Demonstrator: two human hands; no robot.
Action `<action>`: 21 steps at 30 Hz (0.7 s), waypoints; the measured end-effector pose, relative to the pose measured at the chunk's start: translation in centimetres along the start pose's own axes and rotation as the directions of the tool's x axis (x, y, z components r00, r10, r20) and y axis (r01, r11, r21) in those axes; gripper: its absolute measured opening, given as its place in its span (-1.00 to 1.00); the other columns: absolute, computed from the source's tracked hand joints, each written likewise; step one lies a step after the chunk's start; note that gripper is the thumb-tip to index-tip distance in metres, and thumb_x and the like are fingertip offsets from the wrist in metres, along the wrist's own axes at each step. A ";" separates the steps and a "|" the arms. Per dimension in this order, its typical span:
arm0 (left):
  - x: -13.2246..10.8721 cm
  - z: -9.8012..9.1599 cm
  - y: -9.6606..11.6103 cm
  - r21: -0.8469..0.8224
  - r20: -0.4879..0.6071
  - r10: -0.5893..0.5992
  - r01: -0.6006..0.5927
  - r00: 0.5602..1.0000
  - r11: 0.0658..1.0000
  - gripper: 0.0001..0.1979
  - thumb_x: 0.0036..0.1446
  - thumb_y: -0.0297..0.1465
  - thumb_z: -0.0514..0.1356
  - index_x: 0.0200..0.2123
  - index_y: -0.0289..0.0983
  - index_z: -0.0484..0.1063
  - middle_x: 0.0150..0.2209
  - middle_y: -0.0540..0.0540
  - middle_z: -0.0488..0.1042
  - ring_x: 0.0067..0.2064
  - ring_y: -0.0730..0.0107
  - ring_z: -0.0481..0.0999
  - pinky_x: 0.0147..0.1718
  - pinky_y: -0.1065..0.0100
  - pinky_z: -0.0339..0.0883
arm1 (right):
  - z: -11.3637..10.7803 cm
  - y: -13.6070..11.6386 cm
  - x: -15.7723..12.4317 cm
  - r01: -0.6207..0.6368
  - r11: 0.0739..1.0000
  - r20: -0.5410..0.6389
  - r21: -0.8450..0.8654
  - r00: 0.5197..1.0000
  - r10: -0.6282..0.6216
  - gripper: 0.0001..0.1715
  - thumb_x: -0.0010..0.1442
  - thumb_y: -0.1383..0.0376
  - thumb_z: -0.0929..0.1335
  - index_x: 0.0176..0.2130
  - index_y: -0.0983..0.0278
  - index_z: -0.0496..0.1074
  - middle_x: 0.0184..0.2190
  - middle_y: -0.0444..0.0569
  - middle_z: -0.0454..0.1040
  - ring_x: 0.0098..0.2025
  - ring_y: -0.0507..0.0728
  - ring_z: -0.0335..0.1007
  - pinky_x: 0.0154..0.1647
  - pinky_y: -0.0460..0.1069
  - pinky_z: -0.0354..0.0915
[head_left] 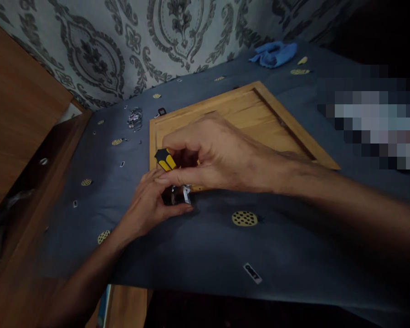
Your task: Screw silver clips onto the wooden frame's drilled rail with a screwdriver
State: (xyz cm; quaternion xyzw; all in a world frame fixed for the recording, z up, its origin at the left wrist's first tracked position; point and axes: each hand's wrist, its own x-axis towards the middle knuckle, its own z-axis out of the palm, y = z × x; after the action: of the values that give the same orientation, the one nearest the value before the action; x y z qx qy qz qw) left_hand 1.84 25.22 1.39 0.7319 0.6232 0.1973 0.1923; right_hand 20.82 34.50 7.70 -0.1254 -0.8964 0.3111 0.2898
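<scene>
A wooden framed panel (259, 123) lies flat on the dark blue patterned cloth. My right hand (212, 155) is closed round a screwdriver (166, 159) with a yellow and black handle, over the panel's near left corner; the tool's tip is hidden. Just below it, my left hand (153, 198) curls round that corner beside a small silver metal hinge (187, 195), its thumb close to the hinge's lower end. Whether the left fingers press on the hinge or the panel is hidden behind the right hand.
Several metal hinge parts (135, 119) lie in a pile left of the panel, with a small black item (161, 111) near its far left corner. A blue cloth (275, 54) is crumpled at the back. Patterned fabric rises behind, and a wooden cabinet stands at the left.
</scene>
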 end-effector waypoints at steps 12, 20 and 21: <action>-0.1 -0.2 -0.3 0.077 -0.009 0.028 -0.027 1.000 0.997 -0.62 -0.01 0.01 0.47 -0.34 -0.14 0.57 -0.27 -0.11 0.54 -0.09 -0.07 0.54 -0.01 -0.16 0.45 | -0.2 -0.2 -0.3 0.076 0.997 0.046 0.001 0.996 -0.076 -0.54 0.29 0.27 0.45 -0.51 0.25 0.18 -0.58 -0.25 0.26 -0.51 -0.07 0.12 -0.49 -0.05 0.06; 0.1 -0.3 0.1 0.096 -0.005 0.028 -0.027 1.000 0.995 -0.62 -0.07 -0.08 0.53 -0.24 -0.11 0.60 -0.16 -0.14 0.58 -0.02 -0.14 0.55 -0.02 -0.16 0.46 | -0.4 -0.2 -0.1 0.041 0.997 0.085 -0.065 0.996 -0.035 -0.57 0.32 0.23 0.44 -0.49 0.27 0.23 -0.57 -0.27 0.28 -0.52 -0.11 0.12 -0.46 -0.03 0.06; 0.1 -0.3 0.1 0.091 -0.002 0.024 -0.023 1.000 0.996 -0.64 -0.06 -0.09 0.53 -0.24 -0.12 0.61 -0.17 -0.15 0.58 -0.02 -0.14 0.55 -0.01 -0.16 0.46 | -0.4 -0.3 -0.1 0.026 0.997 0.095 -0.074 0.995 -0.019 -0.58 0.31 0.23 0.44 -0.48 0.28 0.25 -0.57 -0.28 0.28 -0.52 -0.12 0.12 -0.45 -0.03 0.06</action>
State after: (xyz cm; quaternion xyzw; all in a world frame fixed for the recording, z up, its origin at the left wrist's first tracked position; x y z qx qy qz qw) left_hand 1.74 25.30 1.69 0.7468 0.6232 0.1723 0.1556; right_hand 21.17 34.44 8.12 -0.1112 -0.9214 0.2796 0.2460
